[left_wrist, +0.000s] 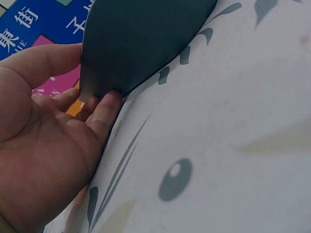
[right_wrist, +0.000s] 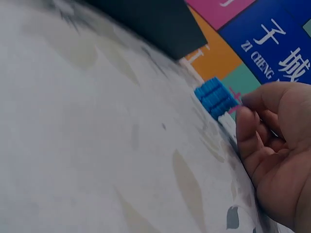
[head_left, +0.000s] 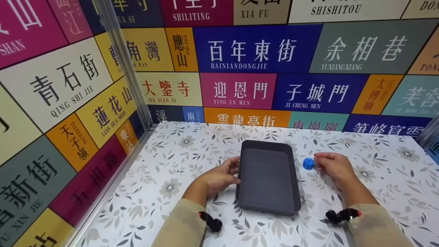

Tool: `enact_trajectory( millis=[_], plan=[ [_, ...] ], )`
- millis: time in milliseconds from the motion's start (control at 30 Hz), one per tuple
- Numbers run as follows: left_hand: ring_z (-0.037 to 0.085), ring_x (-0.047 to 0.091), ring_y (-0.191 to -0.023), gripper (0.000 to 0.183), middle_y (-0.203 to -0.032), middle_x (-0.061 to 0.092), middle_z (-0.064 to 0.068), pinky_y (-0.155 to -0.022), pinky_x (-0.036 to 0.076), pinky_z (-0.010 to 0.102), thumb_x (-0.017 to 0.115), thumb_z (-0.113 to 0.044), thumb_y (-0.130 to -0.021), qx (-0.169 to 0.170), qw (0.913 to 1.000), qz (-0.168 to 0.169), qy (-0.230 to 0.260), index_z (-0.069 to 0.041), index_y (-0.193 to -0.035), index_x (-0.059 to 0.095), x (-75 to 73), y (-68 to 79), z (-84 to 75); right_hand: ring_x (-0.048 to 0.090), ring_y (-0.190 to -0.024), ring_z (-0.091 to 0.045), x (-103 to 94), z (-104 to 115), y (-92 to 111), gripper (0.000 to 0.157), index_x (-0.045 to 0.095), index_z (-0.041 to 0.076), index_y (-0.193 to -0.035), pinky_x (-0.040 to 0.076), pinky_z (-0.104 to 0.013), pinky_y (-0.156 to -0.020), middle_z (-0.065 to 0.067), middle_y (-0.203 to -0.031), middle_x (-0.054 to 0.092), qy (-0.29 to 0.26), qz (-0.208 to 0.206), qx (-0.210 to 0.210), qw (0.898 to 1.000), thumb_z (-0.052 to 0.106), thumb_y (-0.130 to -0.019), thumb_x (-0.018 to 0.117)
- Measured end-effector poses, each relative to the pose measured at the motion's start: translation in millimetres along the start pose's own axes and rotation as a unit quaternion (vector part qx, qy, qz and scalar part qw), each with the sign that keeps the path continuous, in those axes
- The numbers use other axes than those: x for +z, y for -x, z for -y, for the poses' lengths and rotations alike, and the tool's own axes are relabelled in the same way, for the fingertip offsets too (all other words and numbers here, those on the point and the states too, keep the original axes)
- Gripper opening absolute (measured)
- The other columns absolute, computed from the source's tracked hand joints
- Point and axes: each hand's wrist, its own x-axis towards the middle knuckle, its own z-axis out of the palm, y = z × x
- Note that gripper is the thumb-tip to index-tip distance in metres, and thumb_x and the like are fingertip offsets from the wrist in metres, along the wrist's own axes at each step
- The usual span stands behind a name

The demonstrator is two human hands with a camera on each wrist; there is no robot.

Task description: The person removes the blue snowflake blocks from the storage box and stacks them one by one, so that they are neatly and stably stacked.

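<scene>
A dark grey rectangular tray (head_left: 267, 178) lies on the patterned tabletop with its hollow side up. My left hand (head_left: 222, 175) is at its left side, thumb and fingertips touching the outer wall, as the left wrist view also shows on the tray (left_wrist: 141, 39). To the right of the tray is a small blue ridged piece (head_left: 308, 163); its exact kind is unclear. My right hand (head_left: 334, 166) has thumb and index fingertips at the piece's right edge, apparently pinching it. In the right wrist view, the blue piece (right_wrist: 216, 98) shows rows of ridges beside the fingertips (right_wrist: 247, 109).
Behind the white floral tabletop (head_left: 171, 212) rises a wall of colourful place-name signs (head_left: 257, 48). A similar panel (head_left: 68, 89) runs along the left side. A dark camera mount sits on each sleeve, left (head_left: 213, 223) and right (head_left: 334, 217).
</scene>
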Motion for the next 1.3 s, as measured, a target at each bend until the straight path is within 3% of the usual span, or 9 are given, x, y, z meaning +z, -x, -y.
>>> enact_trajectory(
  millis=[333, 533, 667, 867, 1100, 1300],
  plan=[
    [0.028, 0.039, -0.158, 0.099, -0.169, 0.041, 0.012, -0.13, 0.035, 0.049, 0.067, 0.012, -0.085, -0.017, 0.9993, -0.02, -0.028, -0.016, -0.171, 0.024, -1.8, 6.2, -3.2, 0.065, -0.082, -0.008, 7.2, 7.6, 7.1, 0.042, 0.068, 0.006, -0.139, 0.059, -0.022, -0.074, 0.011, -0.094, 0.072, -0.018, -0.001, 0.011, 1.0, 0.028, -0.103, 0.07],
    [0.028, 0.035, -0.161, 0.103, -0.172, 0.039, 0.011, -0.13, 0.033, 0.049, 0.068, 0.01, -0.085, -0.017, 0.9984, -0.013, -0.052, -0.016, -0.172, 0.02, -2.3, 6.6, -3.7, 0.067, -0.084, -0.007, 10.0, 16.9, 14.4, 0.011, 0.08, 0.026, -0.109, 0.06, -0.022, -0.074, 0.013, -0.094, 0.072, -0.07, 0.005, -0.004, 0.998, 0.025, -0.103, 0.07],
    [0.028, 0.034, -0.162, 0.102, -0.172, 0.038, 0.013, -0.131, 0.032, 0.049, 0.068, 0.009, -0.085, -0.015, 0.9986, -0.013, -0.049, -0.015, -0.172, 0.019, -2.5, 6.2, -2.2, 0.067, -0.082, -0.006, 11.9, 23.5, 19.4, 0.013, 0.079, 0.03, -0.099, 0.061, -0.021, -0.073, 0.013, -0.091, 0.072, -0.094, 0.006, -0.017, 0.995, 0.021, -0.102, 0.072],
    [0.03, 0.035, -0.161, 0.097, -0.172, 0.038, 0.015, -0.132, 0.03, 0.05, 0.067, 0.008, -0.087, -0.017, 0.9989, -0.029, -0.031, -0.013, -0.171, 0.022, 0.9, 3.6, -2.5, 0.066, -0.083, -0.006, 6.4, 41.0, 30.9, 0.008, 0.078, 0.027, -0.107, 0.061, -0.02, -0.076, 0.016, -0.092, 0.072, -0.046, -0.026, -0.027, 0.998, 0.028, -0.102, 0.072],
    [0.036, 0.035, -0.161, 0.097, -0.173, 0.034, 0.02, -0.13, 0.034, 0.052, 0.064, 0.011, -0.083, 0.001, 0.9967, -0.044, -0.067, -0.007, -0.169, 0.024, 6.5, 1.8, -3.9, 0.067, -0.09, -0.007, -0.8, 56.8, 42.4, 0.025, 0.074, 0.02, -0.123, 0.061, -0.02, -0.08, 0.019, -0.099, 0.07, -0.008, -0.032, -0.031, 0.999, 0.036, -0.103, 0.07],
    [0.038, 0.033, -0.162, 0.096, -0.175, 0.03, 0.02, -0.13, 0.034, 0.053, 0.063, 0.011, -0.084, 0.001, 0.9963, -0.054, -0.067, -0.007, -0.17, 0.022, 4.6, 2.8, -2.6, 0.068, -0.093, -0.009, -0.5, 72.6, 54.3, 0.032, 0.072, 0.016, -0.127, 0.062, -0.02, -0.081, 0.019, -0.103, 0.071, 0.027, -0.043, -0.069, 0.996, 0.038, -0.104, 0.069]
  ],
)
